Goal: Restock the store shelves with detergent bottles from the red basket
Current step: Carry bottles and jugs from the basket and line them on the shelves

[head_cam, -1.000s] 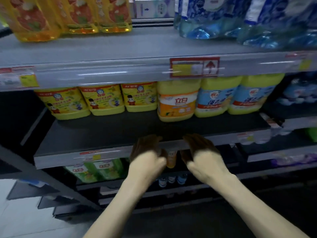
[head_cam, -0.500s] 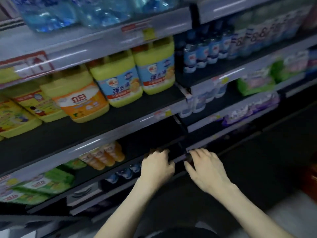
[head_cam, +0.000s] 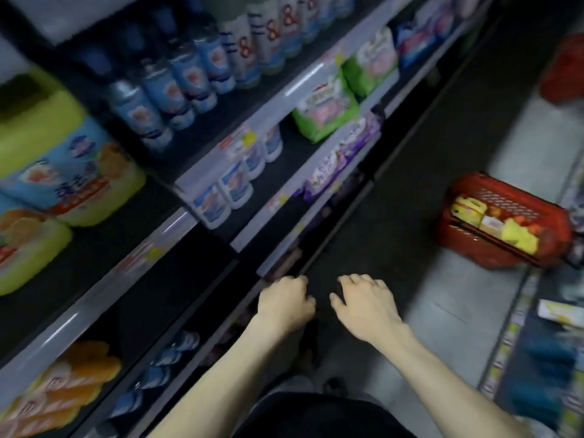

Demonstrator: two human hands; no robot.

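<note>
A red basket (head_cam: 534,216) stands on the aisle floor at the right, holding yellow detergent bottles (head_cam: 469,209) and other yellow packs. Large yellow detergent jugs with blue labels (head_cam: 72,172) sit on a shelf at the left. My left hand (head_cam: 284,303) hangs loosely curled and empty in front of the low shelf edges. My right hand (head_cam: 366,303) is beside it, fingers apart, holding nothing. Both hands are well left of and nearer than the basket.
Shelving (head_cam: 196,181) runs along the left with blue bottles (head_cam: 164,86), white bottles (head_cam: 230,188), green packs (head_cam: 325,109) and purple packs (head_cam: 341,156). Orange bottles (head_cam: 63,387) lie low at the left. Another red basket (head_cam: 565,71) is far right. A second shelf edge (head_cam: 518,324) borders the right.
The view has swung right and downward, away from the yellow jugs, bringing the aisle floor and the red basket into sight. Both hands stay empty and close together.
</note>
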